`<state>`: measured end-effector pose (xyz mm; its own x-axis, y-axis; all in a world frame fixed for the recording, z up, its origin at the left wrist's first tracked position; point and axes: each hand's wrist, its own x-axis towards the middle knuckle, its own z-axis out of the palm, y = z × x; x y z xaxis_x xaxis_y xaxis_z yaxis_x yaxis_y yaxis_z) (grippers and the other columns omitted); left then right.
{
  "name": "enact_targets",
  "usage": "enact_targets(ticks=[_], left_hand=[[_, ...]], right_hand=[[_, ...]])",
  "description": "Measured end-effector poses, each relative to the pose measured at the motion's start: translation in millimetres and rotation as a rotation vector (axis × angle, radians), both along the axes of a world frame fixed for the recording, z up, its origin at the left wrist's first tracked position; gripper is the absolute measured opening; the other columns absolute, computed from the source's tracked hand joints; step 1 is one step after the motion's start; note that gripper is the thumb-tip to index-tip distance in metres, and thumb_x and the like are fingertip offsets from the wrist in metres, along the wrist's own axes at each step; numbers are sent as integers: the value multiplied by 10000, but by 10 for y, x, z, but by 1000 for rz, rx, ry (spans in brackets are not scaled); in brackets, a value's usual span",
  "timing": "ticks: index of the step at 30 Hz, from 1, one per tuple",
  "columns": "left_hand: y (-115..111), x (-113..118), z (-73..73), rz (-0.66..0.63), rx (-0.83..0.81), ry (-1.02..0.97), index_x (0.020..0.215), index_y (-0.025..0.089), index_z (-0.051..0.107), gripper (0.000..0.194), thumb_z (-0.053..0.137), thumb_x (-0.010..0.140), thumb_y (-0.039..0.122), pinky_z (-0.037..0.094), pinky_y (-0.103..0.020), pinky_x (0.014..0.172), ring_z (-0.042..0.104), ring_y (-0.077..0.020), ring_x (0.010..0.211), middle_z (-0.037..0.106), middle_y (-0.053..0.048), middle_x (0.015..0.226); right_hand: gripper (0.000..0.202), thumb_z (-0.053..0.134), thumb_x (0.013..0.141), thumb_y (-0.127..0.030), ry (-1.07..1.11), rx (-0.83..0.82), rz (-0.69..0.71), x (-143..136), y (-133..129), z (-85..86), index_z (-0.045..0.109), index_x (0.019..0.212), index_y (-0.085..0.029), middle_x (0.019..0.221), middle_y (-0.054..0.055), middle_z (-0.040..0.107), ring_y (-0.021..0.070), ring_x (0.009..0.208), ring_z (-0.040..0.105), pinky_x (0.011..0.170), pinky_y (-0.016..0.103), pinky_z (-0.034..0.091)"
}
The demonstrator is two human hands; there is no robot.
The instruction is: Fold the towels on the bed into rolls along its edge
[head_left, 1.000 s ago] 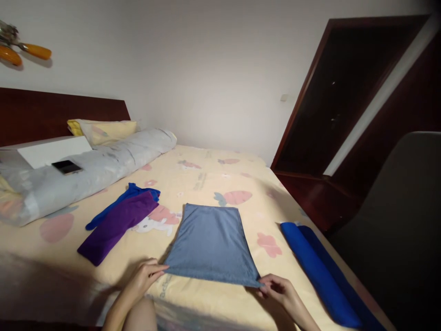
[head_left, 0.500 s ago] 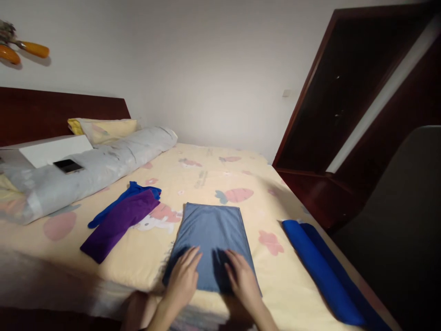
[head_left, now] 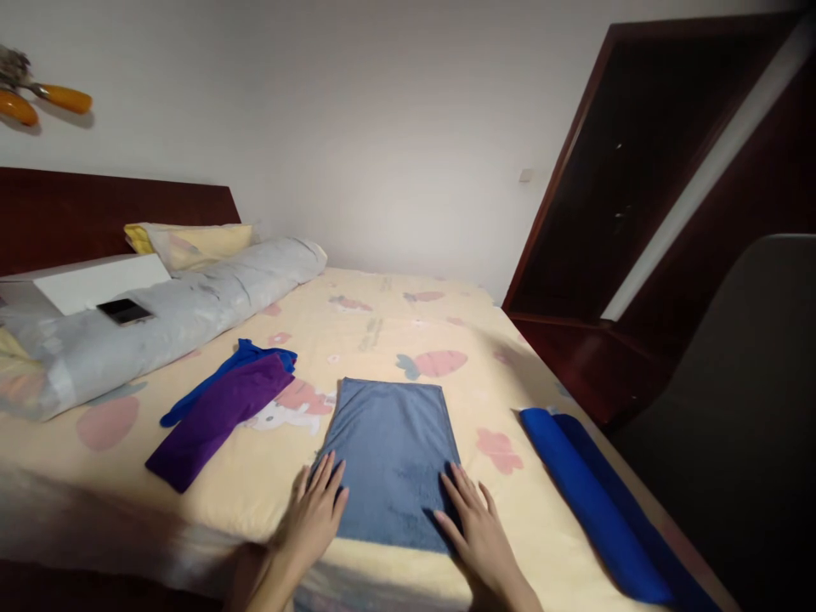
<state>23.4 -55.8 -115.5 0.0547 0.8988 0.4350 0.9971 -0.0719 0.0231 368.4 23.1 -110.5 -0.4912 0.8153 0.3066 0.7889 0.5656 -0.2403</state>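
A grey-blue cloth [head_left: 395, 459] lies flat on the bed in front of me, roughly a rectangle with a few faint wrinkles. On its near left edge rests my left hand [head_left: 317, 506], fingers stretched out over the fabric. My right hand [head_left: 473, 518] lies at the near right edge, its fingers spread and the fingertips on the cloth. Neither hand grips anything. Farther left, a folded purple cloth [head_left: 223, 416] partly covers a blue cloth [head_left: 239, 357].
The bed [head_left: 376, 331] has a yellow sheet with carrot and rabbit prints. Two long blue rolls or folds [head_left: 592, 501] lie along its right side. A grey bolster [head_left: 242, 276] carries a phone [head_left: 126, 311] at left. A dark chair back [head_left: 733, 408] stands at right.
My hands have moved apart, from over the cloth outward to its left and right edges. The near part of the cloth now looks smoother and more exposed.
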Motion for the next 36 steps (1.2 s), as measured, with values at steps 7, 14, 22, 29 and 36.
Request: enact_targets(ticks=[7,14,22,29,36], left_hand=[[977,529,318,-78,-96,-38,1528,163,310,575,327,958,238,276,-469,1172,261,-237,1465,296,-94,1576],[1046,-238,151,19,-239,-55,1511,269,346,547,287,1005,469,249,-499,1169,303,-225,1449,308,-58,1573],[1411,32,453,-61,-89,-49,1478,176,404,509,283,1004,315,278,-451,1160,300,-200,1448,363,-98,1548],[1740,88,473,64,-405,-86,1531,211,298,585,286,990,435,204,-553,1169,215,-253,1479,233,-95,1597],[1565,-386,496,208,-367,-106,1528,249,305,568,246,1002,453,145,-566,1172,198,-248,1484,251,-80,1595]], right_hand=[[576,292,1011,-473,33,-68,117,-1181,557,498,308,1523,-210,1580,86,254,220,1471,227,1183,449,252],[599,312,984,-554,-64,-151,-58,-660,934,166,358,1499,-253,1574,76,285,231,1464,254,1168,504,221],[586,279,999,-505,14,-89,-26,-903,1198,450,392,1481,-192,1552,132,338,255,1430,320,1126,528,267],[677,219,991,-576,-53,-200,-92,-1218,1391,410,304,1523,-167,1591,130,226,277,1477,196,1165,514,178],[659,248,992,-558,-148,-235,-284,-565,1575,292,258,1535,-185,1601,111,200,248,1485,178,1173,508,156]])
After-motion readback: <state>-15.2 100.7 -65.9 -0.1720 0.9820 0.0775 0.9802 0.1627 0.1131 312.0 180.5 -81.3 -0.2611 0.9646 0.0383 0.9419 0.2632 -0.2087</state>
